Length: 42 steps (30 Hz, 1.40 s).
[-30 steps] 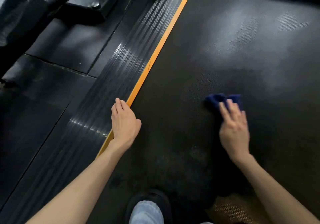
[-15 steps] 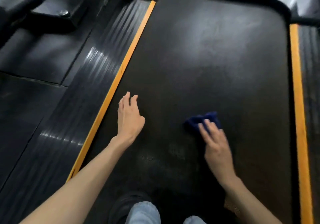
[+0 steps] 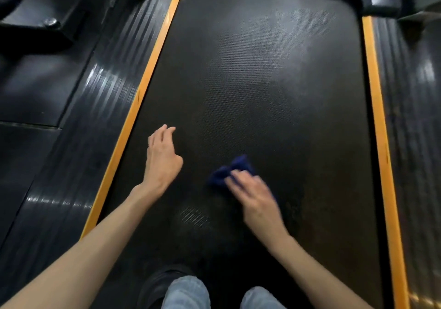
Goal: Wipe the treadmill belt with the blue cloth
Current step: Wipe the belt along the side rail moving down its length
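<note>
The black treadmill belt point(image 3: 274, 82) fills the middle of the view, with a pale dusty sheen on its far half. A crumpled blue cloth point(image 3: 230, 169) lies on the near part of the belt. My right hand point(image 3: 255, 195) presses on it with fairly straight fingers, covering its near side; the hand is motion-blurred. To the left of the cloth, my left hand point(image 3: 162, 158) rests on the belt with relaxed fingers and holds nothing.
Orange strips point(image 3: 140, 94) point(image 3: 375, 108) border the belt on both sides, with ribbed black side rails point(image 3: 95, 108) beyond. Black floor mats point(image 3: 31, 94) and a machine base lie at the left. My knees in jeans point(image 3: 188, 292) and a dark shoe show at the bottom.
My right hand has slid the blue cloth leftward across the belt. My left hand came off the orange strip onto the belt. The view has swung right, showing the belt's right edge.
</note>
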Each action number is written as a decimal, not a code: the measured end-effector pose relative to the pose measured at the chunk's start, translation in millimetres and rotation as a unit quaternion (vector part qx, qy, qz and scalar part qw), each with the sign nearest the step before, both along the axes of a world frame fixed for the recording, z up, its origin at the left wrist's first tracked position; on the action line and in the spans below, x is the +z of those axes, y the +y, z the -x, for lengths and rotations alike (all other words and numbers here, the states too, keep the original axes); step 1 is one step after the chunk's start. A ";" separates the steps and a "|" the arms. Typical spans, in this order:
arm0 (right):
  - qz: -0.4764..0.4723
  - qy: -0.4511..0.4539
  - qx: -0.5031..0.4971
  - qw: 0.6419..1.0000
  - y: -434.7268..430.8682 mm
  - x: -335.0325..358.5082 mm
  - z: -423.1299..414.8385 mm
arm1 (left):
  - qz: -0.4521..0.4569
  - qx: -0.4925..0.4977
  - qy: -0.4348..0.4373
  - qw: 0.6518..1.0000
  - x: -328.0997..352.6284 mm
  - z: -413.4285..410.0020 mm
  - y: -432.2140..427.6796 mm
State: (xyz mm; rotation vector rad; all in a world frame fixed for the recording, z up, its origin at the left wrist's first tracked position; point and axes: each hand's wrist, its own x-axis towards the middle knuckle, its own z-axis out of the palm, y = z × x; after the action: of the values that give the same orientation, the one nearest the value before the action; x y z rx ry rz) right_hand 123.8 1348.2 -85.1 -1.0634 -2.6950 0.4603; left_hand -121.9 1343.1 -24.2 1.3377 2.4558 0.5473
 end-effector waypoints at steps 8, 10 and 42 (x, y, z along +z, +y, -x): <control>0.032 -0.005 -0.198 0.980 52.4 12.6 -33.3 | -0.015 -0.090 0.036 0.995 -12.5 -9.5 -38.9; 0.044 0.005 -0.218 0.975 43.2 9.0 -14.7 | -0.008 -0.083 0.033 0.996 -13.2 -6.4 -45.2; 0.040 0.023 0.043 0.998 46.2 4.3 -32.7 | -0.029 -0.012 -0.007 0.999 -8.2 -3.0 -45.9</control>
State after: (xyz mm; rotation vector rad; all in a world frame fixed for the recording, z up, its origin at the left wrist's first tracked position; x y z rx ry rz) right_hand 156.5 1394.3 -80.8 -0.9461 -2.7115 0.6038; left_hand -118.9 1297.3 -32.4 1.3789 2.4260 0.6257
